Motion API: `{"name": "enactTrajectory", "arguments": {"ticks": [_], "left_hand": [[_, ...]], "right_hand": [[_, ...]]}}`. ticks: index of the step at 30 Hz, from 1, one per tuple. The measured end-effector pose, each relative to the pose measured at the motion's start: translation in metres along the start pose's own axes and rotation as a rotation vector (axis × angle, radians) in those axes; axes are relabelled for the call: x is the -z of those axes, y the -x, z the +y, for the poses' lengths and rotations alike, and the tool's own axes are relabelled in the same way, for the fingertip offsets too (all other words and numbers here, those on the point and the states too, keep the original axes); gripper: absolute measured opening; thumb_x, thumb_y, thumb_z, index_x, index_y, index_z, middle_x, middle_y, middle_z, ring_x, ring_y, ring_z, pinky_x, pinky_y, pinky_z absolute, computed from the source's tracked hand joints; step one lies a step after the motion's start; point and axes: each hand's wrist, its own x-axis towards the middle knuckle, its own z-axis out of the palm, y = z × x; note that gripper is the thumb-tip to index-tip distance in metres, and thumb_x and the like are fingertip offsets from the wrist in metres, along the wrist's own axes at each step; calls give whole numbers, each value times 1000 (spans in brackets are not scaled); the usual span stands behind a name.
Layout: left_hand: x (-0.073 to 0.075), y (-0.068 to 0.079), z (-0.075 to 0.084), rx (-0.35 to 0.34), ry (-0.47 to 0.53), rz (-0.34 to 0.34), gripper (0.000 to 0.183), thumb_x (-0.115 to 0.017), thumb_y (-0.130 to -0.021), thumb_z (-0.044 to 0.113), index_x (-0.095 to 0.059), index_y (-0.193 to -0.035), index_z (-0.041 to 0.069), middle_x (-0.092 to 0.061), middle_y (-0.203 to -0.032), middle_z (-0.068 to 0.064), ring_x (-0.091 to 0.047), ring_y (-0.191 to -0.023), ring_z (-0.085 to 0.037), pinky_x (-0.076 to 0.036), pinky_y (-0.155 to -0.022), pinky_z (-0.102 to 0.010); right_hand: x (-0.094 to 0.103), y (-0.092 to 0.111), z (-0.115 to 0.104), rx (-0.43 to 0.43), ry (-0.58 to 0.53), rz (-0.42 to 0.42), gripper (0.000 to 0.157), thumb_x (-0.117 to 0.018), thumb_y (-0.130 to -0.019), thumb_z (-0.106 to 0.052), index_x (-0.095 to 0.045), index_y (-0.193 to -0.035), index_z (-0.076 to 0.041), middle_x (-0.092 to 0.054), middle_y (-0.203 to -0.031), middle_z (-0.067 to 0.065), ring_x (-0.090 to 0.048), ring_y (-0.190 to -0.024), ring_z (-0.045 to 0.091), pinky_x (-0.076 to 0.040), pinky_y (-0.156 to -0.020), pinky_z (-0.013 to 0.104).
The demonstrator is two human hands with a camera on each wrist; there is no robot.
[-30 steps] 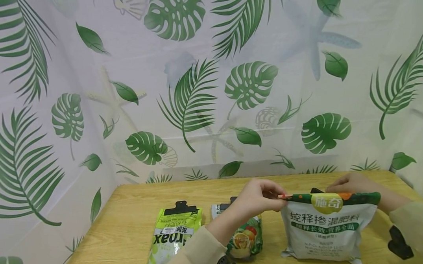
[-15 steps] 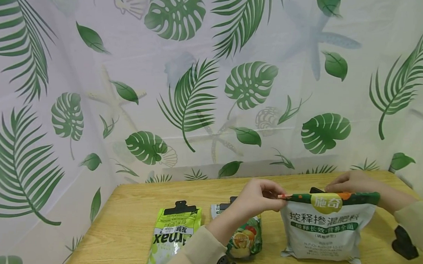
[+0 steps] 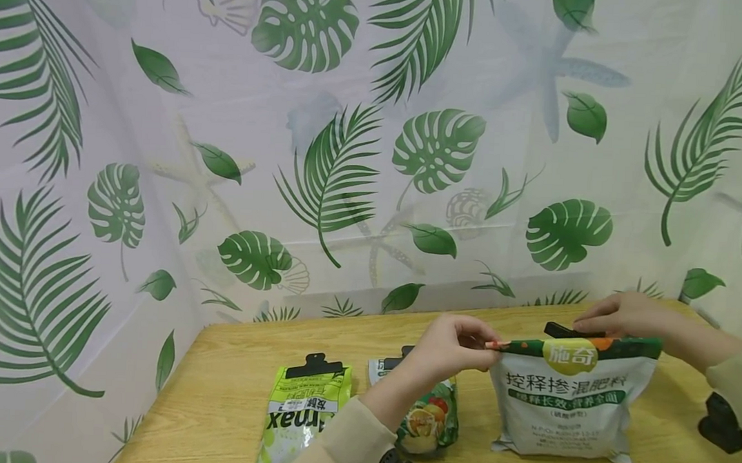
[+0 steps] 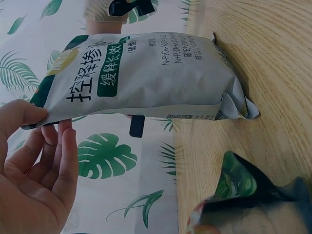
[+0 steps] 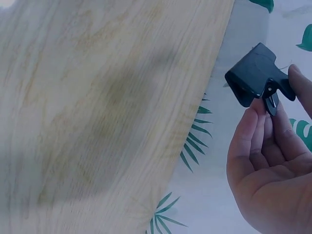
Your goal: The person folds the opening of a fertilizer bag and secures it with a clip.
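Note:
A white fertilizer bag (image 3: 565, 406) with a green folded top stands upright on the table's right side. My left hand (image 3: 450, 342) pinches the left end of that fold between thumb and fingers, seen close in the left wrist view, where the other fingers are spread below the bag (image 4: 141, 78). Behind the bag, my right hand (image 3: 631, 317) holds a black clip (image 3: 565, 330). In the right wrist view the clip (image 5: 256, 73) is pinched by its handles between thumb and fingers, over the table's far edge.
On the wooden table (image 3: 228, 377), a lime-green bag (image 3: 303, 415) with a black clip (image 3: 317, 365) on its top lies to the left. Beside it is a bag with fruit pictures (image 3: 428, 417), partly hidden by my left forearm. A leaf-patterned curtain (image 3: 349, 154) rises behind the table.
My right hand has shifted slightly up and right behind the bag, and more of the black clip now shows. The left hand keeps its pinch on the fold.

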Motion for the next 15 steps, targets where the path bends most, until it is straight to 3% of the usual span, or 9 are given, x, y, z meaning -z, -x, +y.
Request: {"name": "enactTrajectory", "arguments": {"ticks": [7, 15], "left_hand": [[0, 0, 0, 0, -3, 3, 14, -70, -79, 4, -73, -91, 11, -67, -80, 3, -61, -67, -8, -55, -63, -27], [0, -1, 0, 9, 12, 7, 15, -70, -78, 4, -73, -91, 11, -68, -83, 0, -62, -68, -9, -56, -65, -28]], "right_hand": [[5, 3, 0, -53, -148, -15, 55, -67, -86, -41, -64, -116, 4, -53, -125, 29, -63, -101, 31, -56, -81, 39], [8, 11, -8, -33, -153, 6, 59, -67, -85, -45, -62, -119, 3, -52, -127, 29, -65, -98, 28, -56, -81, 39]]}}
